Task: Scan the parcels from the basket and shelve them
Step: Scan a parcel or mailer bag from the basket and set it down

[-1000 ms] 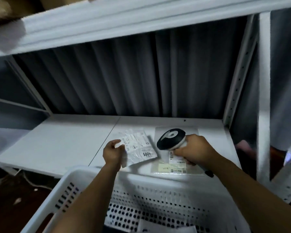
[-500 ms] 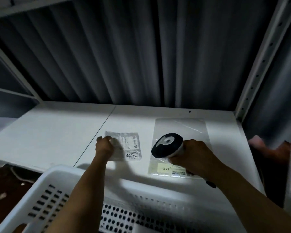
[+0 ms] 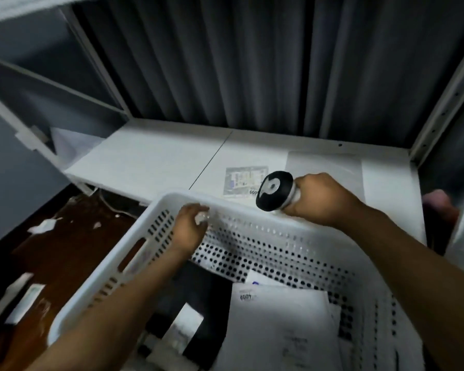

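A small clear parcel (image 3: 243, 180) with a printed label lies flat on the white shelf (image 3: 156, 162). Beside it on the right lies a larger clear flat parcel (image 3: 324, 164). My right hand (image 3: 322, 199) grips a black and white barcode scanner (image 3: 275, 190) above the basket's far rim. My left hand (image 3: 189, 226) is inside the white perforated basket (image 3: 265, 242) near its far wall, fingers loosely curled, holding nothing. In the basket lie a white parcel (image 3: 279, 325) and a black parcel (image 3: 196, 298).
Dark pleated curtain (image 3: 225, 62) hangs behind the shelf. White shelf uprights (image 3: 445, 89) stand at the right and left. Brown floor (image 3: 51, 253) at the lower left has scraps of paper on it. A second shelf unit (image 3: 16, 108) stands to the left.
My left hand has let go of the small clear parcel on the shelf and pulled back down into the basket. The view has tilted down; my right hand still holds the scanner.
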`<state>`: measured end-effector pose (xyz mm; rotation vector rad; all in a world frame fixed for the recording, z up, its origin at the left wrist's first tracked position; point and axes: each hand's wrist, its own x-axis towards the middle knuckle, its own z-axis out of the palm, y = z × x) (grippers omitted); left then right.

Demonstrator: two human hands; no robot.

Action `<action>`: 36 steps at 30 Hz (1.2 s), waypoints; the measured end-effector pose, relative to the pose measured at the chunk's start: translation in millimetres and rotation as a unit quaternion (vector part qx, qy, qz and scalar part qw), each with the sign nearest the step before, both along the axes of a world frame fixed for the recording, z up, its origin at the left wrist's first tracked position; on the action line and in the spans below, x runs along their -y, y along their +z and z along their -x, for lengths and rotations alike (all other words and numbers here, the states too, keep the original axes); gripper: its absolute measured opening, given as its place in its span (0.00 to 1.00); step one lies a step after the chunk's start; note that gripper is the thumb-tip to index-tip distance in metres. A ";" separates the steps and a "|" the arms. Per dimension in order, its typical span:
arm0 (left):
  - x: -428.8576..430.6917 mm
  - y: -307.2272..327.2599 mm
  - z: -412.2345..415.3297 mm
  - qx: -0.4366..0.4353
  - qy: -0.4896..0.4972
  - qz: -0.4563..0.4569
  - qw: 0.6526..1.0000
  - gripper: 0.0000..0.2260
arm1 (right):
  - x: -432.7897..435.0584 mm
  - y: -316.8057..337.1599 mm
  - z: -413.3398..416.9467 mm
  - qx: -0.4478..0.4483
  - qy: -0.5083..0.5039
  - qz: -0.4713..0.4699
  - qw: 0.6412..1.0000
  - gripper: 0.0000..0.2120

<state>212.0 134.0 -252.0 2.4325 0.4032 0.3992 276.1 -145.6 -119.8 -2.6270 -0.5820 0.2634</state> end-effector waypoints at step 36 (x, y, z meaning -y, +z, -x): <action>93.0 -163.8 143.0 -0.302 0.073 0.374 0.874 0.17 | 68.6 -89.5 132.1 -0.134 -0.122 -0.056 0.982 0.15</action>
